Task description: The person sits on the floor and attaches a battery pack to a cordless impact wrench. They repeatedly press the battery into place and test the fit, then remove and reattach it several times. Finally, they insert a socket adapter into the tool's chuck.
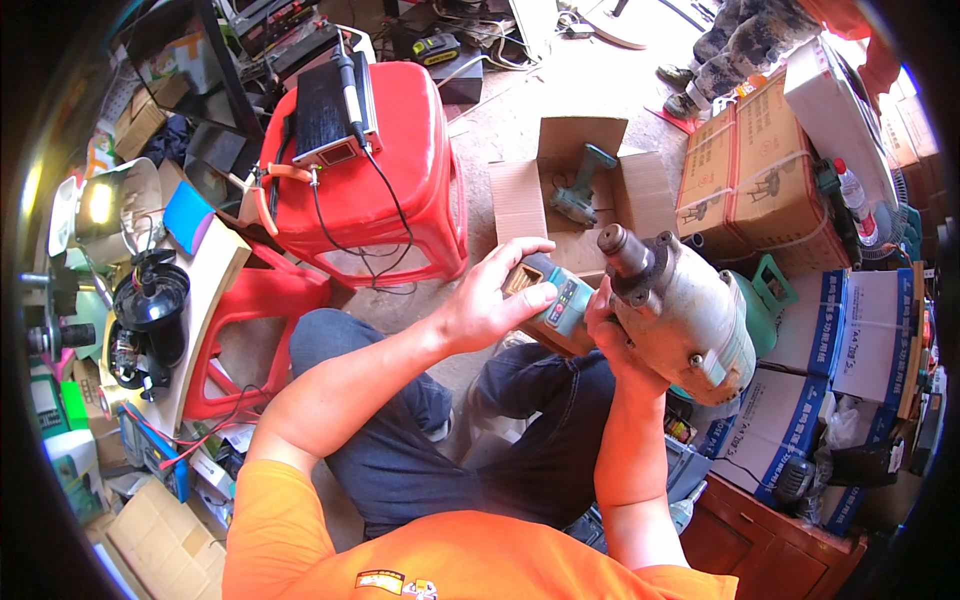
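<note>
**A:** So what's going on up close? Count stuff for me.

**B:** One big power tool, an impact wrench (672, 315) with a grey metal nose and teal body, being held up over the person's lap. Two hands on it: the left hand (490, 300) is wrapping its fingers (530, 297) around the teal handle end, and the right hand (612, 340) is cupping the grey housing from underneath, so both sets of fingers are gripping the wrench.

**A:** Which way is it pointing?

**B:** The long axis is running from lower right to upper left, with the square drive end sticking up and away toward the upper left.

**A:** Anything around it or blocking stuff?

**B:** The wrench is covering part of an open cardboard box (560, 190) on the floor, and a second, smaller teal tool (580, 190) is lying in there. Left of that, one red plastic stool (415, 150) is carrying a black device with cables (330, 105). Farther right, two strapped brown cartons (750, 170) are standing, and beyond them another person's legs (730, 50) are showing.
</note>
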The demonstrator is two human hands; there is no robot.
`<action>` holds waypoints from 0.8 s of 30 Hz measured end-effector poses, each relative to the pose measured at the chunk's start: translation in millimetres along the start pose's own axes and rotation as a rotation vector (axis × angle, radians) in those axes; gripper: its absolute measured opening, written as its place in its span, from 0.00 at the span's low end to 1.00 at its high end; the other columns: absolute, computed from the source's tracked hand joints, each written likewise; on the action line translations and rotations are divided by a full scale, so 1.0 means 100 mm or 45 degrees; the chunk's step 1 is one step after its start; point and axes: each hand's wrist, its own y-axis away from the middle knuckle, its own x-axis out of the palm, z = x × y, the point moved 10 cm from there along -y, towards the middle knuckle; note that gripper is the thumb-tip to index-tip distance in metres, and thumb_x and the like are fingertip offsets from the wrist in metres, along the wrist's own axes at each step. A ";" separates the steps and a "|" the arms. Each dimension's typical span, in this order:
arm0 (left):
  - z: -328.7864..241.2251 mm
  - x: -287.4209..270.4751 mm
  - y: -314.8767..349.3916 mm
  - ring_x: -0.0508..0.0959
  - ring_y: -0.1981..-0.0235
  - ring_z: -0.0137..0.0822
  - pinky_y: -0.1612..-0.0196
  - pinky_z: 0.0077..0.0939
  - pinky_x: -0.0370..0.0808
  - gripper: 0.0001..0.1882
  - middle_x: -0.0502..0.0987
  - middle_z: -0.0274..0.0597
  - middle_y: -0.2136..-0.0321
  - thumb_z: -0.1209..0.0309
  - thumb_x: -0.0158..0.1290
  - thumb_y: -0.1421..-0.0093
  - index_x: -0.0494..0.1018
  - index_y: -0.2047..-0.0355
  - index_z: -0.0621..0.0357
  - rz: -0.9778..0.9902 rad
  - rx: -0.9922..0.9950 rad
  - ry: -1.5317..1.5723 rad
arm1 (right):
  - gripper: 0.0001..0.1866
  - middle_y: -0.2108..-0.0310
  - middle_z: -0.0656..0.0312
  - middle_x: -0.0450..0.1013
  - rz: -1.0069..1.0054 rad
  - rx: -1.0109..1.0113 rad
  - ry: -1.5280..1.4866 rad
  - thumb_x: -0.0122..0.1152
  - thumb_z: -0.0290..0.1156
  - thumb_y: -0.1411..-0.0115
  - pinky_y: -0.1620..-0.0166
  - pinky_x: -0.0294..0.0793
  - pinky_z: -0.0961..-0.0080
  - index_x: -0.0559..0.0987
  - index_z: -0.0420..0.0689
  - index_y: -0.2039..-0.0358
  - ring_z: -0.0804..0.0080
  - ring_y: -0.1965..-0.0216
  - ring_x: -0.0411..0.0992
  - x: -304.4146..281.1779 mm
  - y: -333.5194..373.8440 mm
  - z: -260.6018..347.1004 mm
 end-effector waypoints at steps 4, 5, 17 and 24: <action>0.00 -0.05 0.01 0.73 0.50 0.37 0.45 0.31 0.68 0.30 0.73 0.51 0.53 0.59 0.57 0.41 0.65 0.43 0.64 -0.024 -0.026 -0.062 | 0.18 0.49 0.59 0.62 0.173 0.100 0.366 0.57 0.30 0.41 0.35 0.45 0.61 0.68 0.41 0.51 0.68 0.42 0.54 0.09 0.04 -0.11; 0.00 -0.05 0.02 0.73 0.50 0.38 0.45 0.31 0.68 0.30 0.73 0.51 0.52 0.59 0.57 0.41 0.65 0.43 0.64 -0.017 -0.062 -0.068 | 0.19 0.48 0.58 0.61 0.208 0.097 0.471 0.56 0.31 0.40 0.34 0.43 0.60 0.67 0.40 0.50 0.67 0.41 0.52 0.11 0.05 -0.15; 0.00 -0.03 0.02 0.73 0.53 0.34 0.47 0.30 0.69 0.29 0.73 0.49 0.55 0.59 0.56 0.40 0.65 0.44 0.63 -0.013 -0.098 -0.036 | 0.26 0.41 0.49 0.52 0.408 0.084 0.850 0.44 0.36 0.32 0.30 0.36 0.57 0.55 0.35 0.39 0.60 0.36 0.44 0.24 0.07 -0.27; 0.02 -0.01 0.01 0.73 0.54 0.32 0.48 0.28 0.70 0.29 0.74 0.47 0.56 0.59 0.57 0.40 0.65 0.44 0.63 -0.020 -0.087 0.011 | 0.29 0.53 0.52 0.64 0.218 -0.782 2.724 0.59 0.34 0.39 0.49 0.63 0.70 0.61 0.32 0.44 0.66 0.55 0.63 0.46 0.12 0.10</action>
